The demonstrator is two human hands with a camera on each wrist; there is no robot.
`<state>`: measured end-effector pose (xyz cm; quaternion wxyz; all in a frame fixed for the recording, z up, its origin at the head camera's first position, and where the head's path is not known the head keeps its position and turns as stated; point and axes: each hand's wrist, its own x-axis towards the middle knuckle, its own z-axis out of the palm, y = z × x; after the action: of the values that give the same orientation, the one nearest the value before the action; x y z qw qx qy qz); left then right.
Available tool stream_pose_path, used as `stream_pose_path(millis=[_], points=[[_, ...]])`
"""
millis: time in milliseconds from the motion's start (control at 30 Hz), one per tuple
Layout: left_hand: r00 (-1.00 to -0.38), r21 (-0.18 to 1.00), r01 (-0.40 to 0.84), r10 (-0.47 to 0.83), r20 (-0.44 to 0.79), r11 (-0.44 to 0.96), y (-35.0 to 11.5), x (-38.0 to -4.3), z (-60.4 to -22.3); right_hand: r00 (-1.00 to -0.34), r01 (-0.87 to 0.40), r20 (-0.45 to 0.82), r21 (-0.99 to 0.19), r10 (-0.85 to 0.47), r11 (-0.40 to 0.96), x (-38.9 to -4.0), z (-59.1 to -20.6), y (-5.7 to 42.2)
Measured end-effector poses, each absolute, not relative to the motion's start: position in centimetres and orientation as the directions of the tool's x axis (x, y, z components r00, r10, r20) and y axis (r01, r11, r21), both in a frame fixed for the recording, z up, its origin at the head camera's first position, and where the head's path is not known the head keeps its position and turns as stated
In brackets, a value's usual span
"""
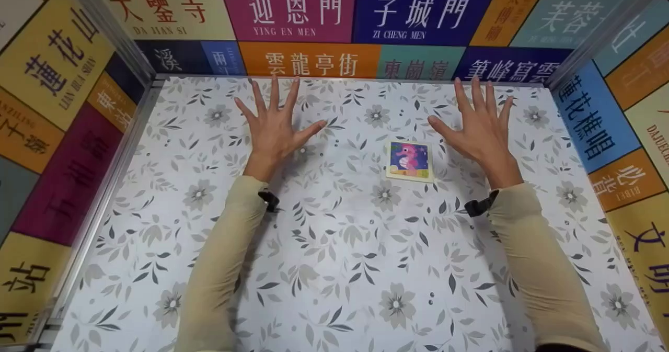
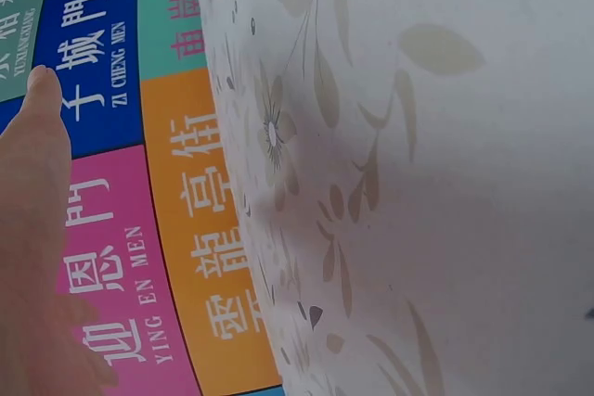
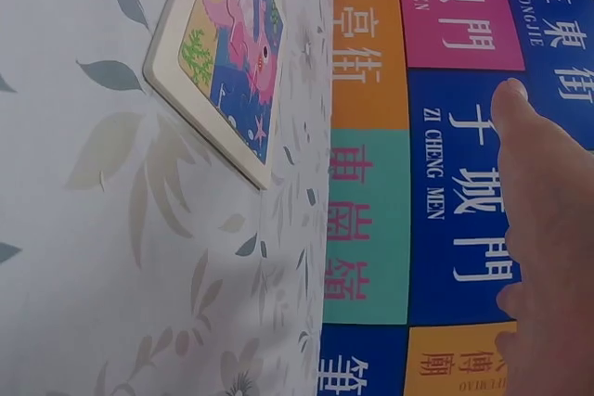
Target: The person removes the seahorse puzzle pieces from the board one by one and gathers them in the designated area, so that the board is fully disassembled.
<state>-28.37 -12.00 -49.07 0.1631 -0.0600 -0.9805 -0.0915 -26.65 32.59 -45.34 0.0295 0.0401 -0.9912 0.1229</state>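
Note:
A small square seahorse picture puzzle (image 1: 409, 161) with a pale frame lies flat on the table, right of the middle. Its pink seahorse on dark blue also shows in the right wrist view, where the puzzle (image 3: 232, 53) is at the upper left. My right hand (image 1: 483, 127) is spread to the right of the puzzle, apart from it, fingers straight. On the left, my left hand (image 1: 273, 129) is spread the same way and holds nothing. Part of the left hand (image 2: 32, 248) shows at the left wrist view's edge, and part of the right hand (image 3: 552, 229) in the right wrist view.
The table (image 1: 334, 258) has a white cover printed with grey flowers and leaves. Colourful panels with Chinese characters (image 1: 292, 9) stand along the back and both sides. Metal edging (image 1: 99, 184) runs along the left side. Dark straps (image 1: 480, 205) circle both sleeved wrists.

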Motion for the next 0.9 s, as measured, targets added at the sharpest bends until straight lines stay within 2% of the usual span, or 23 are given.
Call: stream_pose_path(millis=[267,467,567,733,900], points=[[-0.965,0.195,0.123,0.072,0.251,0.973,-11.3,-27.9,-48.7,-0.991,-0.085,0.127,-0.292,-0.049,0.953,-25.5,-45.4,32.3],[-0.952,0.238,0.178,0.107,0.285,0.955,-10.3,-26.9,-49.3,-0.957,-0.153,0.291,-0.445,-0.019,0.883,-24.2,-46.6,31.9],[-0.947,0.261,0.209,0.128,0.295,0.942,-9.4,-26.5,-49.6,-0.945,-0.200,0.327,-0.554,-0.010,0.808,-23.7,-47.6,31.6],[-0.934,0.324,0.273,0.170,0.313,0.906,-7.5,-26.2,-50.1,-0.966,-0.194,0.259,-0.679,-0.016,0.708,-23.3,-49.2,31.2],[-0.922,0.423,0.347,0.224,0.315,0.837,-5.5,-25.7,-50.2,-0.982,-0.157,0.186,-0.705,-0.033,0.692,-23.6,-50.4,30.8]])
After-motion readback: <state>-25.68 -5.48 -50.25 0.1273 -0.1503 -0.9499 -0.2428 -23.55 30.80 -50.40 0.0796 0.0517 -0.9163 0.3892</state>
